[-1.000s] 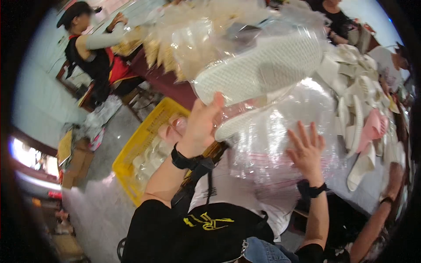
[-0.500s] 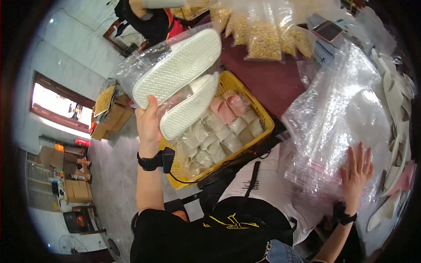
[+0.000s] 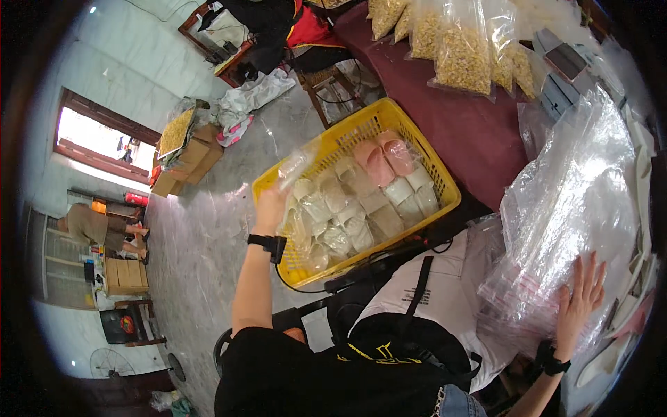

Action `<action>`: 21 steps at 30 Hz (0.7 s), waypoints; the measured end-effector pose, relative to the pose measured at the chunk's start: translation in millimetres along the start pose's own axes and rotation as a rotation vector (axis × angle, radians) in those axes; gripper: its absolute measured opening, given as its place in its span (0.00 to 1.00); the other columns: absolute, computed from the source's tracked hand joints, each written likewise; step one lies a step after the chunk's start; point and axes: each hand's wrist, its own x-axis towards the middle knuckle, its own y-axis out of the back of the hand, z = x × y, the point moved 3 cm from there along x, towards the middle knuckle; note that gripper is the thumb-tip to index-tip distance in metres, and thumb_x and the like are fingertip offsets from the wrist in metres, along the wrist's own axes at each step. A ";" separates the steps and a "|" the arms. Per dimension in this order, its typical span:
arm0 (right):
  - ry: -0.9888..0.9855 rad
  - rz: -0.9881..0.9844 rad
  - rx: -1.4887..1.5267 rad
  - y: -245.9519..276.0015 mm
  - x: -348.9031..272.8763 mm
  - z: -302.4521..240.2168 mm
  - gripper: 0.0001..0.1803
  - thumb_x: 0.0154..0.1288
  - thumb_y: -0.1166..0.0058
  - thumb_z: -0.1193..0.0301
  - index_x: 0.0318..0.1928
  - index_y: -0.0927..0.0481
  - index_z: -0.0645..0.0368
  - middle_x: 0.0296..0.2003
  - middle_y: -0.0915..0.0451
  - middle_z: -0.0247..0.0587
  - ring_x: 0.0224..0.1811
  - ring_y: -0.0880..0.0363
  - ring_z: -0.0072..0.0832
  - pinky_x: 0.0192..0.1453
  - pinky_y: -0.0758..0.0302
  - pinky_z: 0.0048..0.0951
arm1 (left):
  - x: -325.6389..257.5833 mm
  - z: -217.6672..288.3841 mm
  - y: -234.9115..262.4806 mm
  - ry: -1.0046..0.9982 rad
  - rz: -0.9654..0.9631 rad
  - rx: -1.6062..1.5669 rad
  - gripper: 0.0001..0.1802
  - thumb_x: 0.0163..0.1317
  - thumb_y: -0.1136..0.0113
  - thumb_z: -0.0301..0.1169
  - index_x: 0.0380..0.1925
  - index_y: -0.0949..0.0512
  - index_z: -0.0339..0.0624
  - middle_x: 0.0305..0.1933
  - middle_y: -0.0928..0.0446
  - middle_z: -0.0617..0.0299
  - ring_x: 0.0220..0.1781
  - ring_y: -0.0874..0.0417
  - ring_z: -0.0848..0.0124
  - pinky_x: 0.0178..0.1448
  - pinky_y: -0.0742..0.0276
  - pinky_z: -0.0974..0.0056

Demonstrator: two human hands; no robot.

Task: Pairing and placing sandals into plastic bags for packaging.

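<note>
Left hand (image 3: 272, 203) grips a clear bagged pair (image 3: 295, 167) over the yellow crate (image 3: 445, 182); right hand (image 3: 580, 295) lies open, flat on the bag stack (image 3: 570, 208).

Your left hand (image 3: 271, 205) is reaching over the near-left rim of the yellow plastic crate (image 3: 427, 163), touching a clear bagged pair of pale insoles (image 3: 295, 170). Your right hand (image 3: 580, 299) is pressing flat on the stack of clear plastic bags (image 3: 570, 208) at the right.

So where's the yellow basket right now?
In the head view, the yellow basket sits on the floor left of the maroon table, packed with bagged insoles; the left hand reaches over its near-left edge.
</note>
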 end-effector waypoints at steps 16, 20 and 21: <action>-0.028 -0.093 0.089 9.6 7.4 -2.4 0.32 0.80 0.66 0.46 0.74 0.30 0.44 0.80 0.43 0.35 0.84 0.53 0.44 0.81 0.60 0.52 | -81.3 -66.3 -200.0 -0.080 -0.819 0.036 0.18 0.62 0.37 0.38 0.47 0.15 0.38 0.39 0.16 0.45 0.44 0.16 0.45 0.55 0.20 0.52; -0.063 -0.136 0.082 14.1 5.7 -2.8 0.31 0.78 0.63 0.47 0.74 0.29 0.45 0.80 0.43 0.35 0.84 0.54 0.43 0.81 0.59 0.51 | -48.5 -24.6 -194.0 -0.288 -0.508 0.078 0.30 0.57 0.30 0.35 0.63 0.22 0.57 0.70 0.28 0.48 0.72 0.31 0.42 0.68 0.27 0.46; -0.059 -0.131 0.082 15.3 3.1 -1.3 0.31 0.78 0.62 0.47 0.74 0.29 0.45 0.80 0.42 0.35 0.84 0.54 0.43 0.81 0.58 0.51 | -49.1 -11.0 -204.4 -0.272 -0.689 0.235 0.37 0.57 0.28 0.37 0.68 0.28 0.64 0.77 0.39 0.50 0.77 0.41 0.39 0.73 0.32 0.43</action>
